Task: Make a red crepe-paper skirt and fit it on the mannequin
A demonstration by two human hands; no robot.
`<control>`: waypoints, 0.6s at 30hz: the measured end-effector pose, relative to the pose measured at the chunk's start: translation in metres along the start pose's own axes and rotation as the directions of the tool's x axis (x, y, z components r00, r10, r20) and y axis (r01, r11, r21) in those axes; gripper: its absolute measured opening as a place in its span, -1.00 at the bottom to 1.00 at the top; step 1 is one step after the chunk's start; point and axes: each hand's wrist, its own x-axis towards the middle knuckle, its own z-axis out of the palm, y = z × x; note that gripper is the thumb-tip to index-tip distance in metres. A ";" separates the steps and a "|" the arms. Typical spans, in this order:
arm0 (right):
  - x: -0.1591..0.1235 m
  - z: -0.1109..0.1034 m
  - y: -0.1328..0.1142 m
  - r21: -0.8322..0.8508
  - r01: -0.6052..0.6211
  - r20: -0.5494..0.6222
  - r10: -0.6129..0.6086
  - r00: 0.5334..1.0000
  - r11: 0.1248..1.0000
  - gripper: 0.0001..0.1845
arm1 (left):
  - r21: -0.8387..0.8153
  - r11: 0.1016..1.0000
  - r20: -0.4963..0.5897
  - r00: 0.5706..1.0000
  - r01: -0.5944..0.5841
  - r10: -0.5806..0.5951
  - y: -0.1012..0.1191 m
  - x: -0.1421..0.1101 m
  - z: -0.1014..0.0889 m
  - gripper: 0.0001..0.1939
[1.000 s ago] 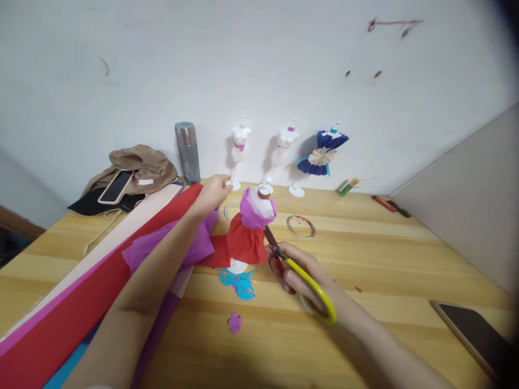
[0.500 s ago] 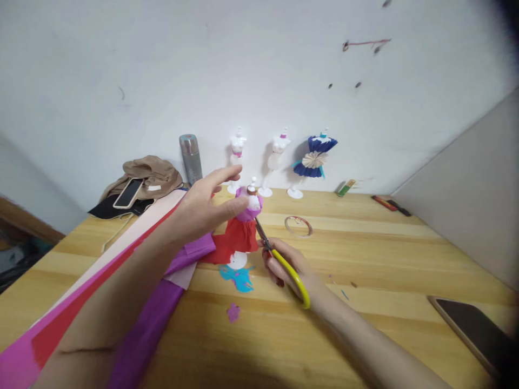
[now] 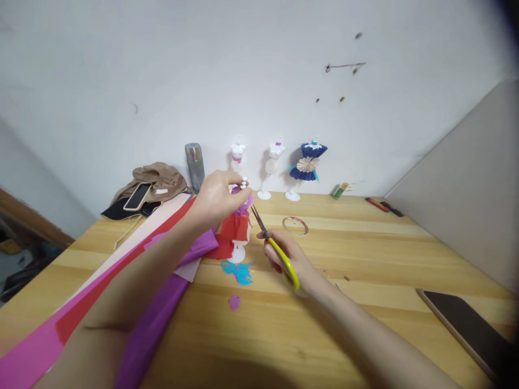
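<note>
A small white dress form, dressed in a purple paper top and a red paper skirt, stands on its round base in the middle. My left hand is closed round its neck from the left, thumb in front; the fingertips are partly hidden. Yellow-handled scissors are in my right hand, their blades pointing up and left, close to the right side of the dressed form. Blue paper scraps lie by the base, and a purple paper flower lies nearer me.
Behind stand two white dress forms and one in a blue pleated dress. Coloured paper sheets lie under my left arm. A wire coil, a flask, a cap and a phone are about.
My left hand has gone from spread fingers beside the dress form to closing on its neck. The dressed form has turned, and the scissors' blades have come away from its waist.
</note>
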 end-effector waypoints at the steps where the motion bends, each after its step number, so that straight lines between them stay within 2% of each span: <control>1: 0.000 -0.002 0.000 -0.011 0.010 -0.014 -0.011 1.000 1.000 -0.55 | -0.040 0.999 0.019 1.000 0.009 -0.008 -0.001 0.000 -0.002 -0.83; 3: -0.001 -0.007 -0.002 -0.090 0.047 -0.038 -0.051 0.998 0.995 -0.58 | -0.119 0.992 0.067 0.997 0.039 -0.031 -0.003 0.000 -0.007 -0.82; 5: -0.007 -0.013 -0.004 -0.274 0.078 -0.019 -0.086 0.996 0.959 -0.62 | -0.205 0.976 0.113 0.992 0.077 -0.054 -0.007 0.001 -0.011 -0.81; 7: -0.020 -0.019 -0.005 -0.506 0.078 0.051 -0.061 0.997 0.859 -0.69 | -0.292 0.949 0.168 0.983 0.120 -0.073 -0.012 0.003 -0.015 -0.80; 9: -0.038 -0.022 -0.002 -0.676 0.071 0.123 0.017 0.992 0.734 -0.75 | -0.358 0.920 0.223 0.972 0.158 -0.080 -0.016 0.003 -0.019 -0.77; 13: -0.075 -0.013 0.013 -0.808 0.111 0.237 0.148 0.960 0.578 -0.33 | -0.426 0.888 0.261 0.963 0.171 -0.060 -0.024 0.002 -0.019 -0.74; 16: -0.092 -0.001 0.017 -0.865 0.121 0.256 0.222 0.941 0.486 -0.27 | -0.483 0.866 0.223 0.975 0.128 -0.020 -0.026 0.001 -0.015 -0.64; 18: -0.095 0.003 0.010 -0.898 0.140 0.253 0.228 0.940 0.418 -0.30 | -0.494 0.866 0.173 0.985 0.076 0.012 -0.025 -0.002 -0.015 -0.55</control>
